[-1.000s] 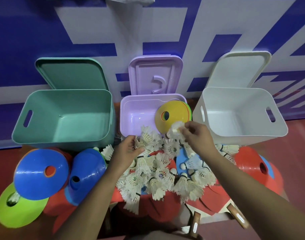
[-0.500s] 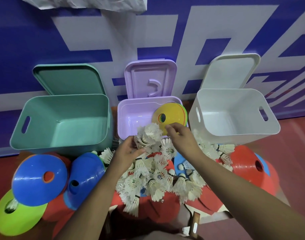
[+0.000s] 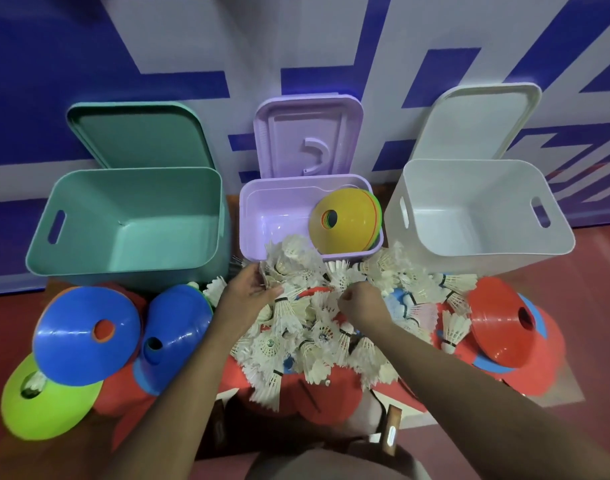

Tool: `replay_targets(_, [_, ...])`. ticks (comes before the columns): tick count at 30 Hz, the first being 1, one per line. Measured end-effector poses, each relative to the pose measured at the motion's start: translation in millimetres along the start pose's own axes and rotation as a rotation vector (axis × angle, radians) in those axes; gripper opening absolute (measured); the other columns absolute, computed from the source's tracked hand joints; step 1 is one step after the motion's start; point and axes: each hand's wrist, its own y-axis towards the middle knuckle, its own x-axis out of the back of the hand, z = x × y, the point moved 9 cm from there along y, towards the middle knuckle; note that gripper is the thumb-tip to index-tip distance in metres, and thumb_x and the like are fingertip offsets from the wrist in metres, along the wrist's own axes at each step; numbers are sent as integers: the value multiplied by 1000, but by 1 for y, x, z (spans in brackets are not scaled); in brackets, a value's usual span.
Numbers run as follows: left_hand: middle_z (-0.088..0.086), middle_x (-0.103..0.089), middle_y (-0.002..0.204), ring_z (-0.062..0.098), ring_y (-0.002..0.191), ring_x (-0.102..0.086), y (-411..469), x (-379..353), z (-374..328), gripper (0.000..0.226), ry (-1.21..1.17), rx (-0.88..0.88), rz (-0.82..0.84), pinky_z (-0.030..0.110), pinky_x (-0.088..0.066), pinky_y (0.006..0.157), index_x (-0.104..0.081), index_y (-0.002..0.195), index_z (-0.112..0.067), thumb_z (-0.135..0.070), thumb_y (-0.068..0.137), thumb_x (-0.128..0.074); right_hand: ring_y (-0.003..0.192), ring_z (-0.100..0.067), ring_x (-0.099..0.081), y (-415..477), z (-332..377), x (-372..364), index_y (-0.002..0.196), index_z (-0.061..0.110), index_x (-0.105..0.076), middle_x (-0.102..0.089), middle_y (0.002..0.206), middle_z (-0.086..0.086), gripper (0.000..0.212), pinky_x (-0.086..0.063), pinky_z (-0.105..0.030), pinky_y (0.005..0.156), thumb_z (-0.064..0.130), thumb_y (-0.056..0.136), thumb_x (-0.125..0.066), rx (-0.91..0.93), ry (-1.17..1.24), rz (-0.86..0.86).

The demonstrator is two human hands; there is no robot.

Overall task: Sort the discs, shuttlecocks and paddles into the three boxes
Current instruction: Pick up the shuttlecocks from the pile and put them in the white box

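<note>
Nearest me a wooden handle (image 3: 391, 432) sticks out from under the heap. The red paddles (image 3: 326, 393) lie flat beneath the shuttlecocks (image 3: 317, 336), which point every way, so no one long axis rules the pile. My left hand (image 3: 250, 297) sits at the heap's far left edge, its grip closed round a bunch (image 3: 291, 259) of shuttlecocks held just above the pile, feathers fanning away from me. My right hand (image 3: 364, 304) is just to its right, fingers curled down into the feathers; I cannot tell whether that grip has one pinched. Blue discs (image 3: 85, 336) and a green disc (image 3: 44, 405) lie well to the left and red discs (image 3: 501, 327) to the right, all apart from both hands. Beyond the hands stand the boxes. The bunch overlaps the near rim of the purple box (image 3: 262, 216), dead ahead of the left hand, but that box already holds a stack of yellow discs (image 3: 345, 220), so I judge it to be the discs' box. The green box (image 3: 130, 223) lies ahead and left, nearer the loaded left hand; the white box (image 3: 483, 209) lies ahead and right, nearer the right hand. Either could take shuttlecocks, and the left hand needs only a short swing left over the green rim. The lids (image 3: 307, 140) lean on the wall behind.
</note>
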Motion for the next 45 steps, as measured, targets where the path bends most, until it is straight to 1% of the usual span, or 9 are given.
replay_targets(5, [-15, -73, 102, 6, 100, -67, -2, -7, 1, 41, 25, 5, -27, 23, -49, 91, -63, 107, -30, 0, 80, -74, 56, -34, -53, -11, 15, 62, 64, -8, -60, -62, 65, -23, 18, -39, -33, 53, 2, 79, -59, 168, 107, -71])
replay_targets(9, [-18, -73, 94, 1, 93, -67, -2, -23, -13, 32, 58, -1, -42, 17, -51, 82, -62, 100, -23, 0, 81, -73, 47, -7, -52, -31, 30, 148, 74, 6, -70, -63, 58, -1, 14, -42, -20, 50, 10, 86, -65, 245, 345, -189])
replay_targets(13, [-13, -73, 96, 4, 96, -67, 1, -49, -34, 28, 134, -28, -46, 21, -51, 84, -62, 97, -25, -8, 80, -76, 44, -8, -49, -36, 33, 212, 80, 3, -70, -60, 57, -5, 9, -39, -15, 46, 6, 86, -65, 297, 567, -277])
replay_targets(23, [-9, -70, 102, 9, 98, -64, 9, -164, -86, 31, 314, -123, -68, 29, -52, 89, -63, 105, -29, -24, 78, -79, 54, 5, -56, -25, -7, 259, 90, 16, -74, -58, 54, 25, 24, -39, -13, 58, 0, 88, -56, 519, 328, -172])
replay_targets(29, [-8, -64, 99, 7, 91, -58, 26, -223, -122, 30, 445, -169, -123, 22, -44, 82, -61, 102, -26, -26, 78, -78, 49, -3, -47, -10, -69, 298, 86, 12, -74, -57, 50, 14, 30, -35, -11, 49, -4, 92, -49, 451, 405, 13])
replay_targets(33, [-19, -55, 89, 6, 89, -53, 42, -267, -149, 31, 592, -258, -94, 16, -38, 73, -60, 104, -23, -23, 79, -77, 65, -8, -53, 2, -99, 317, 90, 22, -68, -61, 76, 4, 18, -41, -18, 62, 6, 88, -60, 409, 454, 86])
replay_targets(39, [-13, -55, 86, 10, 81, -54, 81, -318, -171, 31, 792, -381, -16, 9, -35, 67, -62, 104, -20, -22, 78, -77, 89, -7, -55, 42, -140, 342, 95, 29, -61, -49, 106, 5, 19, -39, -8, 72, 30, 83, -76, 406, 336, -196])
replay_targets(41, [-8, -56, 94, 13, 87, -55, 100, -335, -163, 35, 869, -384, 70, 18, -35, 72, -65, 109, -18, -22, 77, -78, 89, -10, -51, 59, -156, 347, 97, 15, -65, -47, 104, 3, 19, -38, -14, 78, 27, 85, -74, 371, 296, -300])
replay_targets(45, [0, -61, 102, 17, 93, -57, 132, -355, -129, 41, 995, -297, 206, 22, -36, 75, -66, 114, -16, -24, 76, -79, 59, -18, -48, 96, -178, 320, 74, -2, -56, -52, 65, -3, 23, -35, -28, 55, 13, 84, -70, 226, 169, -114])
